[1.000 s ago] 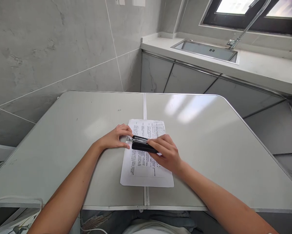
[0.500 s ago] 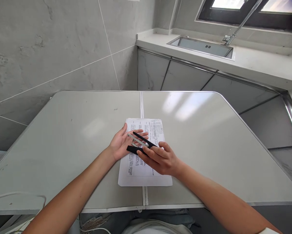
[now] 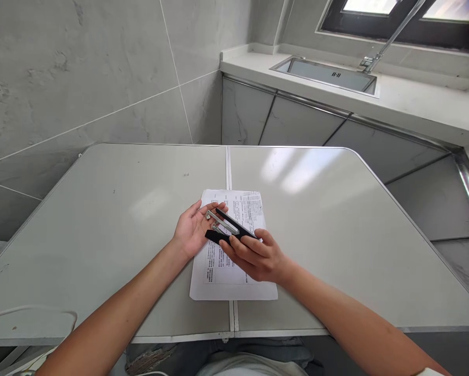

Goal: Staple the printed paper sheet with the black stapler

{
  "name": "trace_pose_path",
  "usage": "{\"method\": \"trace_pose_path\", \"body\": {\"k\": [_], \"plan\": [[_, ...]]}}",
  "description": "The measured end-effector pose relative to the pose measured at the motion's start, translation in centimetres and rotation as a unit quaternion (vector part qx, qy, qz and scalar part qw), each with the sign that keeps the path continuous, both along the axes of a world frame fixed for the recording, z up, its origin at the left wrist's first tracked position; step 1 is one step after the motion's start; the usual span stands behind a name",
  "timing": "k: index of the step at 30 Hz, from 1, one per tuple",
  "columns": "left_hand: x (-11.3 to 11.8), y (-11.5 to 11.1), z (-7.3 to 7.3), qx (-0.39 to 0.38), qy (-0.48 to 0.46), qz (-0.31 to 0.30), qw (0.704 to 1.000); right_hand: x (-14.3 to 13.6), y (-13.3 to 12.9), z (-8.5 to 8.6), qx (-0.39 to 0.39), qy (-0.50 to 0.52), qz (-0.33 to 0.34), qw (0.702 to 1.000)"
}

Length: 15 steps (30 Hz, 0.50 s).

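A black stapler (image 3: pixel 240 231) with a silver inner rail is gripped at its hinge end by my right hand (image 3: pixel 260 257). Its top arm is lifted away from the base, so the metal magazine shows between them. My left hand (image 3: pixel 191 230) lies palm up at the stapler's front end, fingers stretched out and slightly curled behind it. Whether those fingers touch the stapler I cannot tell. Below both hands, printed paper sheets (image 3: pixel 234 290) lie on the table, partly covered by the hands and the stapler.
The pale folding table (image 3: pixel 336 235) has a seam down its middle under the paper. A white cable (image 3: pixel 31 308) runs over its left front corner. Beyond the table are a counter (image 3: pixel 245 62) with a sink (image 3: pixel 328 75) and a grey tiled wall (image 3: pixel 101 68).
The fingers of my left hand have curled inward a little near the stapler's front. My right hand keeps its grip, with the stapler nearly in the same place.
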State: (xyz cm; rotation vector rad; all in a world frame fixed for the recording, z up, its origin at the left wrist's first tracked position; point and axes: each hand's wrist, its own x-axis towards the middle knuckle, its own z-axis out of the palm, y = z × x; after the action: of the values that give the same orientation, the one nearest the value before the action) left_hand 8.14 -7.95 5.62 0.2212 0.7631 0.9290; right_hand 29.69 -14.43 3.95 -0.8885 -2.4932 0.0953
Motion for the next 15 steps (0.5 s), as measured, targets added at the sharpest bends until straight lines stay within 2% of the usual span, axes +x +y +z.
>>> {"method": "trace_pose_path", "body": {"k": [4,6,9,12,15], "plan": [[0.2,-0.1,0.3,-0.017,0.001,0.019,1.000,0.1,0.0,-0.6,0.009,0.002,-0.020,1.000],[0.3,-0.1,0.3,-0.023,0.004,0.038,0.999,0.0,-0.1,-0.9,0.031,0.047,-0.051,0.997],[-0.2,0.5,-0.1,-0.016,0.023,0.107,0.994,-0.4,-0.2,-0.7,0.063,0.148,-0.115,0.980],[-1.3,1.5,-0.9,0.033,0.023,0.143,0.989,-1.1,-0.2,-0.4,0.000,0.200,-0.134,0.971],[-2.4,2.3,-1.2,0.090,-0.026,0.116,0.989,-1.4,0.1,-0.5,-0.106,0.204,-0.133,0.964]]}}
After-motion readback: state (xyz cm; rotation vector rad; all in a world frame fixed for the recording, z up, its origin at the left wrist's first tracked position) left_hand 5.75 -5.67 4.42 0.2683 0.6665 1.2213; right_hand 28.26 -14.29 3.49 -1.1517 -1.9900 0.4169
